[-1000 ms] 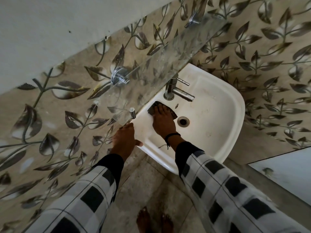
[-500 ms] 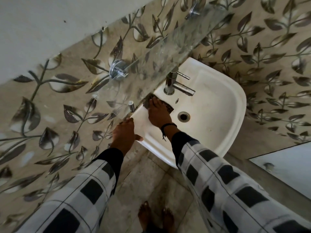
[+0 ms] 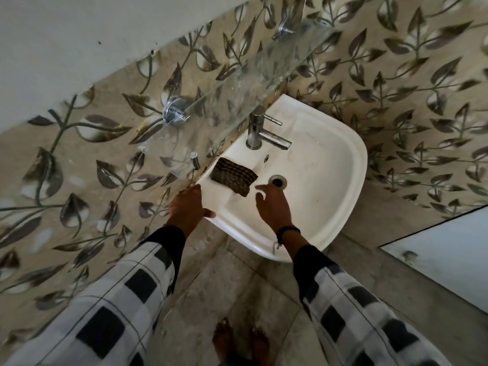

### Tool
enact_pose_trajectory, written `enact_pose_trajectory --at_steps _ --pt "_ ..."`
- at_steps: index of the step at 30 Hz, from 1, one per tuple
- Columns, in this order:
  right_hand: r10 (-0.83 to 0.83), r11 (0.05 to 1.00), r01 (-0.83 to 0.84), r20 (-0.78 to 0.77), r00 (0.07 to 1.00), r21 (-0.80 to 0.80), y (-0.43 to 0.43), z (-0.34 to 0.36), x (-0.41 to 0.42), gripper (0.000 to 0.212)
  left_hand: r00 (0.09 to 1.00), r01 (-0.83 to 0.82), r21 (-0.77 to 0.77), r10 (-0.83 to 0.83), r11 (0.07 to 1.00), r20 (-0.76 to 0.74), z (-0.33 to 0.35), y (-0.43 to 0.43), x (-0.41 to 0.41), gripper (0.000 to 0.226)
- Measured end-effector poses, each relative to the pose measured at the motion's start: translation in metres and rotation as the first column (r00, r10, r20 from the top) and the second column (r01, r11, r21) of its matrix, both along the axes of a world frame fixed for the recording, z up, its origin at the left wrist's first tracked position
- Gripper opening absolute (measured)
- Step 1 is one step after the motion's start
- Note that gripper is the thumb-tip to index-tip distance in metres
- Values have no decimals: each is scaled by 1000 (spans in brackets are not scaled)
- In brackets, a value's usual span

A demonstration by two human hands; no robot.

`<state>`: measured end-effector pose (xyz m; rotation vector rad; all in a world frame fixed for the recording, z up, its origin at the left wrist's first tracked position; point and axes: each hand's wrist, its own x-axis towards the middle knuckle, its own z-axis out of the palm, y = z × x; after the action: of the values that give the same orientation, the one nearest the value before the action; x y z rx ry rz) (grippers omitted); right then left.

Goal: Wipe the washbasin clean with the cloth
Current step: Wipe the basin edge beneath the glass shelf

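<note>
Head view: left fingers (image 3: 192, 193) grip glossy washbasin (image 3: 326, 178), right fingers (image 3: 270, 194) spread near woven cloth (image 3: 233, 177).

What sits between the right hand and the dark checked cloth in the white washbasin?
Nothing: in the head view only bare white washbasin surface separates the right hand from the dark checked cloth.

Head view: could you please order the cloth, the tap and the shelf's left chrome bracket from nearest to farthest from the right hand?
From the right hand:
1. the cloth, just left of the fingertips, lying in the basin.
2. the tap, beyond the cloth, on the back ledge.
3. the chrome bracket, far left on the wall.
</note>
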<state>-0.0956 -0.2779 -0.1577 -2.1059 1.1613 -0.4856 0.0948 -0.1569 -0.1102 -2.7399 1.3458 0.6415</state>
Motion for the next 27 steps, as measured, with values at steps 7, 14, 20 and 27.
enact_pose_trajectory --at_steps 7,14,20,27 --pt "128 980 -187 -484 866 -75 5 -29 -99 32 989 85 116 -98 990 111 17 -24 -35 91" --pt "-16 920 -78 -236 972 -384 10 -28 -98 51 982 186 -139 -188 973 -3 2 -73 -59 85" --pt "-48 868 -31 -146 988 -496 38 -26 -76 38 972 233 -88 -227 969 64 -17 -86 -44 74" --pt "20 880 -120 -217 976 -459 62 -43 -85 30 995 89 -113 -84 990 50 -29 -59 -51 65"
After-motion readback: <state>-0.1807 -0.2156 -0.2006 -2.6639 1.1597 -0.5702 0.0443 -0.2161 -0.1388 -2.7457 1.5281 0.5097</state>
